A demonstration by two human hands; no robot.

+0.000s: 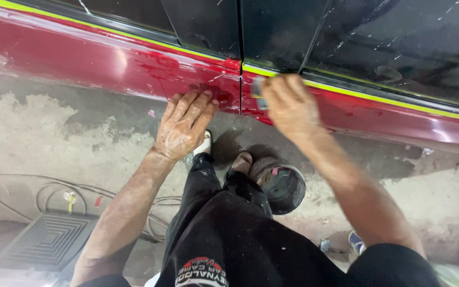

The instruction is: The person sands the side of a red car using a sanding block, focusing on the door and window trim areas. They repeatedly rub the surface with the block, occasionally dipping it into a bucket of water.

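A glossy red car body panel (107,58) runs across the top, with a vertical door seam (239,85) in the middle. My left hand (184,125) lies flat, fingers spread, on the lower edge of the panel just left of the seam. My right hand (288,103) is closed around a small grey sanding block (258,93) pressed to the panel right of the seam. The block is mostly hidden by my fingers. Scuffed, dull patches mark the red paint around the seam.
Yellow-green masking tape (378,98) lines the panel's top edge under dark glass (399,42). A small dark round tub (282,186) stands on the dusty concrete floor by my feet. A black ribbed floor mat (49,239) and loose cables (54,191) lie at the lower left.
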